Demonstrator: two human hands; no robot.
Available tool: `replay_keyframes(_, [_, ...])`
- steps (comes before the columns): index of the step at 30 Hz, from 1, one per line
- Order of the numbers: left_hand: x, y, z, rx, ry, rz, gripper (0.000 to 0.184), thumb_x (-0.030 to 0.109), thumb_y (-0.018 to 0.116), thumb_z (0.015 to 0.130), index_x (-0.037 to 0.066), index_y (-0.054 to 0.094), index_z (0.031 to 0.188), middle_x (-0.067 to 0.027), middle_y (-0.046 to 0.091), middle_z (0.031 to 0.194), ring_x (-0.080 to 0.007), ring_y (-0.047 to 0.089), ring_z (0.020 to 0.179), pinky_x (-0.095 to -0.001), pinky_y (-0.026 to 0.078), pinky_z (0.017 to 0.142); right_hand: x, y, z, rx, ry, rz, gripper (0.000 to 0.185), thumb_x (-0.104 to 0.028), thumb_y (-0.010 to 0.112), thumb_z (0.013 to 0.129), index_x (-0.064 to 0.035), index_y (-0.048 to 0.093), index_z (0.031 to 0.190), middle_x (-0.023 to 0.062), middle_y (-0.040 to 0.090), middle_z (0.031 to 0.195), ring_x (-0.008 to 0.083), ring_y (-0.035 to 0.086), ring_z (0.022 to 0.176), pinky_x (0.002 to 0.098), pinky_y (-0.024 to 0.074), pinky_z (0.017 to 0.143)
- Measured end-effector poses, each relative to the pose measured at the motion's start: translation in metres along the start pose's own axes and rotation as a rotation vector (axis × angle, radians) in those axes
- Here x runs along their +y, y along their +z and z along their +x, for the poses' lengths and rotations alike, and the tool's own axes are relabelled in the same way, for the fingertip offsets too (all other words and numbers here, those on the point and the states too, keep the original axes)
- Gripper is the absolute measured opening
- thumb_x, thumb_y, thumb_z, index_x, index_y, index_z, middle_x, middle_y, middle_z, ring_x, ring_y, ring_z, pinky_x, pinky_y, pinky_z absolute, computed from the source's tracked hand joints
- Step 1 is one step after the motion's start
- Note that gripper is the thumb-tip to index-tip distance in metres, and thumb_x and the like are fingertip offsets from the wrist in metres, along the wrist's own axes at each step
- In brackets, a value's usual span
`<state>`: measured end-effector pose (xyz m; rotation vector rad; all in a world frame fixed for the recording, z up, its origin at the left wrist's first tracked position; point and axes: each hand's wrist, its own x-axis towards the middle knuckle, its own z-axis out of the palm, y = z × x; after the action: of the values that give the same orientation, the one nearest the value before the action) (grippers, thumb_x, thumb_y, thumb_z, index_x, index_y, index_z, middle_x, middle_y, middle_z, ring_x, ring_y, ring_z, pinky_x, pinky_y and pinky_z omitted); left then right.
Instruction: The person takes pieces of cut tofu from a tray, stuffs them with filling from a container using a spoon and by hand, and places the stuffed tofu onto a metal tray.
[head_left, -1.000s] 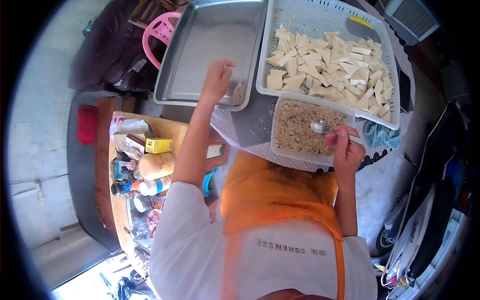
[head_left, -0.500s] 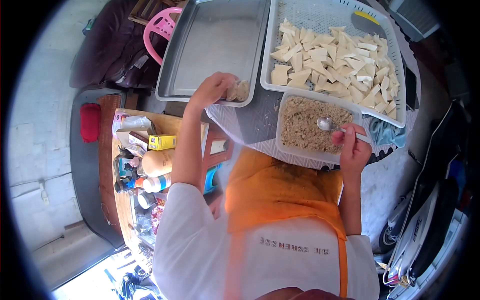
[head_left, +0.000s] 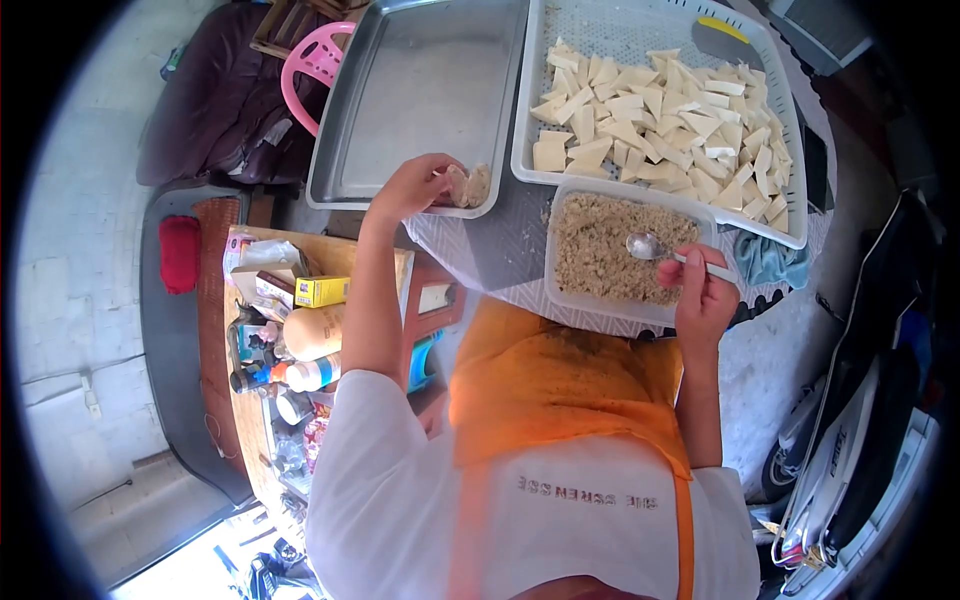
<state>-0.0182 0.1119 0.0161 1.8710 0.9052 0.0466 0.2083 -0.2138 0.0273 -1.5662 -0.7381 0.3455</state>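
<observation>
My left hand (head_left: 415,187) is at the near right corner of a metal tray (head_left: 420,100), its fingers curled against a pale tofu piece with filling on it (head_left: 476,186). The fingers partly cover the piece, so its full shape is hidden. In my right hand (head_left: 706,295) is the handle of a metal spoon (head_left: 645,246), whose bowl rests over the brown minced filling (head_left: 600,240). That filling lies in a translucent plastic tub (head_left: 552,285). Behind the tub, a white perforated basket (head_left: 522,120) holds many cut tofu pieces (head_left: 650,120).
A scraper with a yellow edge (head_left: 722,38) lies in the basket's far corner. A teal cloth (head_left: 772,262) sits by the basket at the right. On the left, a wooden table (head_left: 240,400) carries bottles and a yellow box (head_left: 322,291). A pink chair back (head_left: 318,55) stands beside the tray.
The view has shifted slightly. My left hand has drawn back a little to the left at the tray's corner, showing more of the piece. The right hand still holds the spoon over the filling.
</observation>
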Motion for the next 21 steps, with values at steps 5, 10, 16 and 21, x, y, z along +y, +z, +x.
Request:
replay_keyframes(5, [-0.007,-0.001,0.012,0.275,0.205,0.209,0.019,0.013,0.058,0.087,0.003,0.065,0.101,-0.012,0.066,0.093,-0.0242,0.065,0.082,-0.0321,0.052,0.074,-0.001,0.001,0.0,0.005,-0.007,-0.001,0.017,-0.01,0.05,0.096,0.0028,0.06,0.093,0.0077,0.065,0.069,0.0101,0.062,0.058,0.0221,0.0501,0.054])
replay_keyframes(10, [0.042,0.029,0.046,0.48,0.519,0.404,0.02,0.017,0.06,0.088,0.003,0.066,0.102,-0.0129,0.067,0.095,-0.0258,0.063,0.088,-0.0335,0.05,0.077,-0.003,0.002,0.0,0.004,0.002,0.014,0.017,-0.01,0.049,0.097,0.0032,0.06,0.093,0.0072,0.065,0.069,0.0097,0.062,0.058,0.0215,0.0507,0.055])
replay_keyframes(16, [0.104,0.089,0.091,0.59,0.628,0.623,0.016,0.011,0.063,0.081,0.006,0.068,0.095,-0.0121,0.064,0.097,-0.0326,0.056,0.091,-0.0422,0.046,0.082,0.0,0.0,-0.001,0.004,0.006,0.022,0.018,-0.01,0.049,0.097,0.0032,0.06,0.093,0.0072,0.064,0.069,0.0098,0.062,0.059,0.0215,0.0511,0.055])
replay_keyframes(21, [0.11,0.109,0.103,0.589,0.659,0.709,0.017,0.01,0.063,0.08,0.005,0.064,0.095,-0.0124,0.061,0.096,-0.0344,0.054,0.09,-0.042,0.047,0.08,-0.001,0.0,0.0,0.019,0.026,0.018,0.02,-0.011,0.05,0.097,0.0043,0.061,0.09,0.007,0.065,0.07,0.0106,0.062,0.059,0.0217,0.0508,0.055])
